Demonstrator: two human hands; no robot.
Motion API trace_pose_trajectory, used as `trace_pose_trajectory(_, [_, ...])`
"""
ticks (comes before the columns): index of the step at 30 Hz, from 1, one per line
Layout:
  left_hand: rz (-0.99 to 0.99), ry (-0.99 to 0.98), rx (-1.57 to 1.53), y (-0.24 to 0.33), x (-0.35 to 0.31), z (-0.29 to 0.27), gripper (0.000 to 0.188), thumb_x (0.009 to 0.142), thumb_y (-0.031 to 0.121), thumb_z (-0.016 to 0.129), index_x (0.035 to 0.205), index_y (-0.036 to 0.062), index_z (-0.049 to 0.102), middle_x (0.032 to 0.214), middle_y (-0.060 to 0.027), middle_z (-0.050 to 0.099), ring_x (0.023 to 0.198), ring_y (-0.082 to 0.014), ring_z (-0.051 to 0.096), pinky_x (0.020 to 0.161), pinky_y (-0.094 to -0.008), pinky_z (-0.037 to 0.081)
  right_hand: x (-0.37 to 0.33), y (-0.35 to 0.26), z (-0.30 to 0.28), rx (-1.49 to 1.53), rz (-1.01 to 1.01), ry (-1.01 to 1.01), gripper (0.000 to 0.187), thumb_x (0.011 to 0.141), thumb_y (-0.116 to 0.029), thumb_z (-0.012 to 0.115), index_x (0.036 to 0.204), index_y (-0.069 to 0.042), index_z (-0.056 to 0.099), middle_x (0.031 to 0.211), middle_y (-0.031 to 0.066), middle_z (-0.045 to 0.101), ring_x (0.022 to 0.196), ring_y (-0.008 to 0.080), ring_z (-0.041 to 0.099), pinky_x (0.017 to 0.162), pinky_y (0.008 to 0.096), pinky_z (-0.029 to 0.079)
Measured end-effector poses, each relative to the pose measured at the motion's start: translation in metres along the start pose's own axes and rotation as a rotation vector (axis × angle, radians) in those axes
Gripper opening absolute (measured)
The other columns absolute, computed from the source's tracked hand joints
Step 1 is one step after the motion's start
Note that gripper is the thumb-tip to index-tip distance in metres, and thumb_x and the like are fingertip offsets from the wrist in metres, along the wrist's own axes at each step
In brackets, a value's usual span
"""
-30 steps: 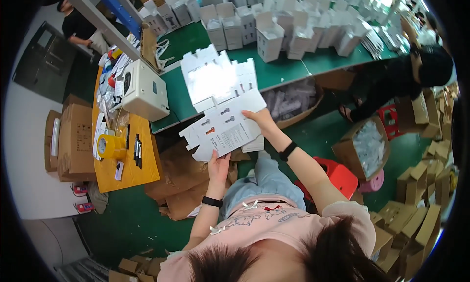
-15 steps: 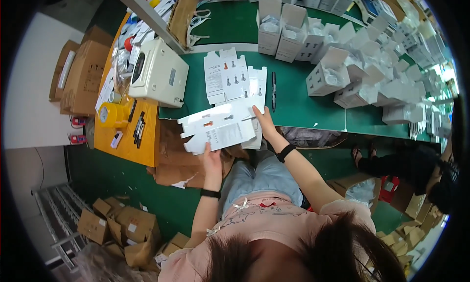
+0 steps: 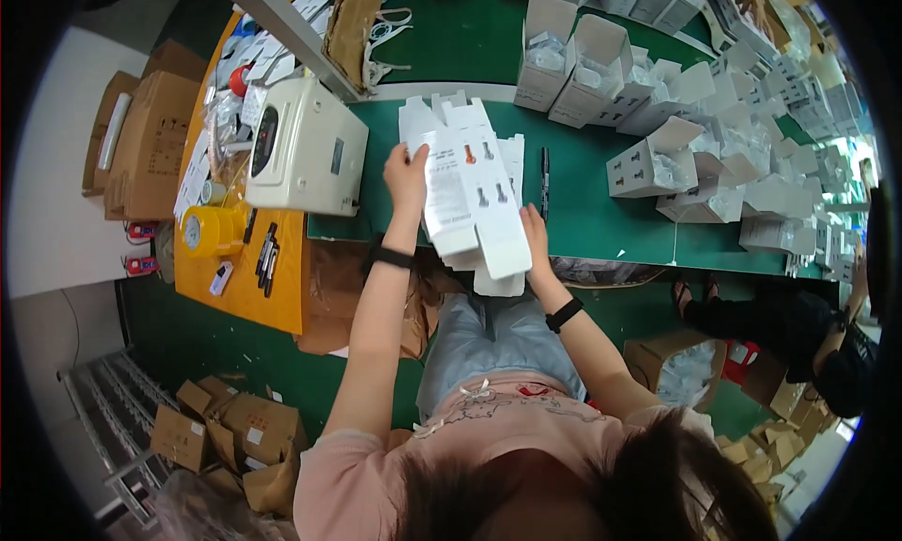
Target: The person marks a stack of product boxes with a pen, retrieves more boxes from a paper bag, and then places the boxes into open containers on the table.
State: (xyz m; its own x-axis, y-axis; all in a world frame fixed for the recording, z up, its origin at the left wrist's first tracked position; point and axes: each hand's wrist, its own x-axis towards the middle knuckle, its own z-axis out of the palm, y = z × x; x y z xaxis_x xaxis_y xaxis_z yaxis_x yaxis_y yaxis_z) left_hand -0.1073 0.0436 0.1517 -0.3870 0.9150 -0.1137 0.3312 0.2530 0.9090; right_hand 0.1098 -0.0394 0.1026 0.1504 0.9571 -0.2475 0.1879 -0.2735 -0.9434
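Note:
A flat white folding carton, printed with small pictures and text, is held tilted above the near edge of the green table. My left hand grips its left edge, fingers bent onto the card. At its lower right edge is my right hand, with the fingers pointing up along the side and the thumb mostly hidden. More flat cartons lie partly covered under the held one. A black marker pen rests on the table just right of them.
Several open white boxes holding clear plastic bags crowd the table's right. To the left stand a cream machine and a yellow tape roll on a wooden table. Another person is at the far right.
The held carton has turned from lying crosswise to pointing lengthwise away from me. My left hand has moved up and forward to its left edge; my right hand has shifted slightly right and nearer.

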Motion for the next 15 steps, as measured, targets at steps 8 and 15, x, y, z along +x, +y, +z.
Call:
trace_pose_trajectory(8, [-0.049,0.02,0.509,-0.042,0.051,0.023,0.083,0.057,0.036,0.076,0.111,-0.0102,0.034,0.105,-0.0224,0.047,0.1,-0.0349,0.042,0.074,-0.0366,0.042,0.049,-0.04,-0.014,0.745,0.51,-0.259,0.06,0.085,-0.052,0.038,0.114,-0.001,0.049,0.103,0.0101,0.057,0.092,0.0234,0.055,0.081,0.0283,0.043])
trace_pose_trajectory(15, [-0.113,-0.137,0.142,-0.038,0.045,0.016,0.085,0.056,0.026,0.077,0.113,-0.0122,0.027,0.106,-0.024,0.047,0.097,-0.036,0.047,0.077,-0.0356,0.043,0.067,-0.065,-0.037,0.825,0.634,-0.62,0.063,0.082,-0.052,0.043,0.118,0.0,0.044,0.105,0.0105,0.056,0.091,0.0278,0.055,0.083,0.0304,0.044])
